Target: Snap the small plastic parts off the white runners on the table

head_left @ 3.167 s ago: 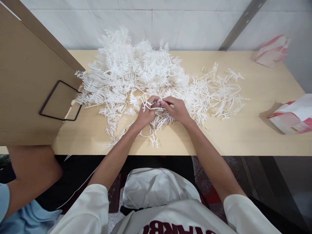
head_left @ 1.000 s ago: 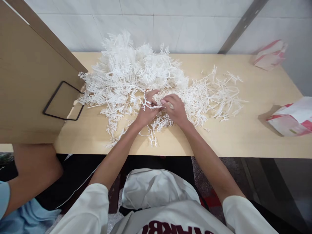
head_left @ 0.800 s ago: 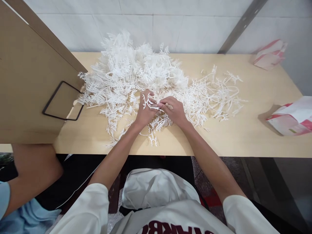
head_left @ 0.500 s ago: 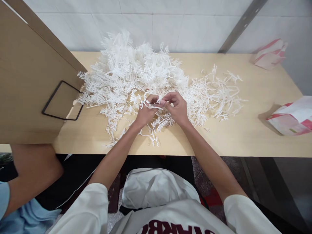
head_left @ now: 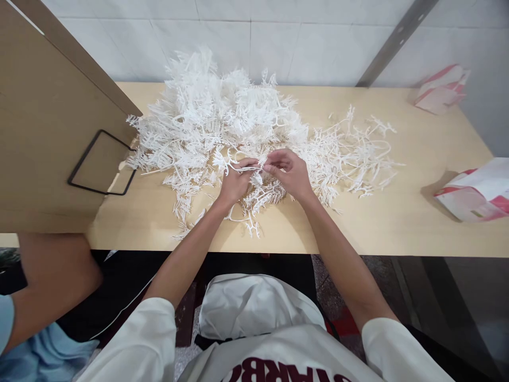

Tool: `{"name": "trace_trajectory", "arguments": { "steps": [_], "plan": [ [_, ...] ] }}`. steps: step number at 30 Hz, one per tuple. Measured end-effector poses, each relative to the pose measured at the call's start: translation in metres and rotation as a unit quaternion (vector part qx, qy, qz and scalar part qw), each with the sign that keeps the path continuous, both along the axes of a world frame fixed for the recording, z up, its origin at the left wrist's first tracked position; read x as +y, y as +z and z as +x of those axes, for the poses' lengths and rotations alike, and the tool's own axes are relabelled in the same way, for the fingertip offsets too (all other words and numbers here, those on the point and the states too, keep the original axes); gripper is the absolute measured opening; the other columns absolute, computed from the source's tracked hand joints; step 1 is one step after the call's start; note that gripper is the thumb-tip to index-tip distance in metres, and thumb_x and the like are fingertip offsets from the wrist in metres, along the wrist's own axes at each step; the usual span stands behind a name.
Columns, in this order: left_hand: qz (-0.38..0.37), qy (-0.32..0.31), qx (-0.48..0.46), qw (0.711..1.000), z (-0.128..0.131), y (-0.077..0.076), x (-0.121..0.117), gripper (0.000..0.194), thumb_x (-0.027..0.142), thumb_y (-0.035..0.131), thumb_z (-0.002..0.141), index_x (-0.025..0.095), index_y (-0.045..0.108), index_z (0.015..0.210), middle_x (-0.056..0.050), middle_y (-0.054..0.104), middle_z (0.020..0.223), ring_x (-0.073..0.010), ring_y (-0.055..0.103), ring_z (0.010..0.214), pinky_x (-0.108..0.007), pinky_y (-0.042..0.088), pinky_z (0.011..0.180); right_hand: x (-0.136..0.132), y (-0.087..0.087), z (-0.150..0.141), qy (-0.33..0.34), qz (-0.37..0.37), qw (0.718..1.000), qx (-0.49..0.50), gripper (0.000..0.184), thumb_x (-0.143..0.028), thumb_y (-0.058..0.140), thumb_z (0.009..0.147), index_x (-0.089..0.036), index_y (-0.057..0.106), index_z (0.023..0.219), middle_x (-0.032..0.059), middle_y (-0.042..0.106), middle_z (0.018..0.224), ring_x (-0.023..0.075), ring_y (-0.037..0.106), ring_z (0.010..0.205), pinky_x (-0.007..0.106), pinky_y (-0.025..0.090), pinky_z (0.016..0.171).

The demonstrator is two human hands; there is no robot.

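Observation:
My left hand (head_left: pixel 235 183) is closed on a white branching plastic sprig (head_left: pixel 230 163), whose forked end sticks out leftward past the thumb. Close beside it, my right hand (head_left: pixel 292 172) pinches with thumb and index finger at the other end of the sprig's thin stem. The two hands' fingertips nearly meet just over the table. Behind them rises a large tangled heap of white branching sprigs (head_left: pixel 222 114). Looser sprigs (head_left: pixel 358 154) spread out to the right, and a few more pieces (head_left: pixel 246 218) lie under and in front of my wrists.
A brown board (head_left: pixel 51 127) with a black wire loop (head_left: pixel 73 175) stands on the left. Two red-and-white paper bags, one nearer (head_left: pixel 475 193) and one farther (head_left: pixel 441 90), sit at right. A tiled wall (head_left: pixel 318 48) closes the back. Another person's arm (head_left: pixel 59 281) rests at lower left.
The sprig has turned a little in my hands. My left thumb and fingers now lie flatter along the stem, and my right hand has shifted slightly right.

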State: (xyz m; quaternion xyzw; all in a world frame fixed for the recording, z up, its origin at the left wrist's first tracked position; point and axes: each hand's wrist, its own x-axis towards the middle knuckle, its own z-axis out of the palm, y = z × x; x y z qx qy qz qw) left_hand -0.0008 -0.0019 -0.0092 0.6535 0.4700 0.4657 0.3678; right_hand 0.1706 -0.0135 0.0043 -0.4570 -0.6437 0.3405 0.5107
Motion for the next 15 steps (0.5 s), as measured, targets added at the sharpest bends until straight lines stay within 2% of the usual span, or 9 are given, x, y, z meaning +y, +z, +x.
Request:
{"name": "trace_trajectory", "arguments": {
  "steps": [3,6,11,15],
  "plan": [
    [0.013,-0.023,0.022,0.999,0.0004,0.0006,-0.0009,0.014,0.026,0.056,0.087,0.02,0.065,0.095,-0.001,0.072,0.093,-0.0161,0.067,0.092,-0.031,0.053,0.088,-0.0006,-0.0024,0.0006,-0.012,0.022,0.994,-0.103,0.027,-0.046,0.071,0.078,-0.023,0.067,0.092,0.0018,0.073,0.091,0.0156,0.067,0.079,0.03,0.052,0.074],
    [0.027,-0.045,0.054,0.997,0.0006,0.0018,-0.0014,0.019,0.035,0.053,0.091,0.02,0.061,0.099,-0.002,0.07,0.092,-0.0146,0.065,0.088,-0.029,0.052,0.084,0.0,-0.0075,-0.0007,-0.021,0.044,0.986,-0.159,0.023,-0.041,0.066,0.083,-0.022,0.069,0.095,0.0028,0.074,0.092,0.0156,0.067,0.078,0.028,0.05,0.073],
    [0.094,-0.062,0.141,0.984,0.0005,0.0005,-0.0018,0.021,0.035,0.045,0.095,0.02,0.058,0.101,-0.004,0.067,0.095,-0.0152,0.062,0.086,-0.03,0.049,0.08,-0.0003,-0.0081,0.0003,-0.019,0.082,0.964,-0.254,0.019,-0.033,0.057,0.087,-0.02,0.071,0.089,0.0029,0.074,0.084,0.0147,0.063,0.073,0.026,0.044,0.069],
    [0.116,-0.088,0.196,0.97,0.0006,0.0016,-0.0039,0.02,0.031,0.044,0.095,0.018,0.058,0.1,-0.007,0.066,0.096,-0.017,0.06,0.086,-0.031,0.047,0.08,-0.0052,-0.0033,-0.0004,-0.058,0.091,0.944,-0.313,0.019,-0.026,0.056,0.082,-0.02,0.065,0.067,-0.0001,0.066,0.066,0.0126,0.053,0.061,0.027,0.035,0.059]
  ]
}}
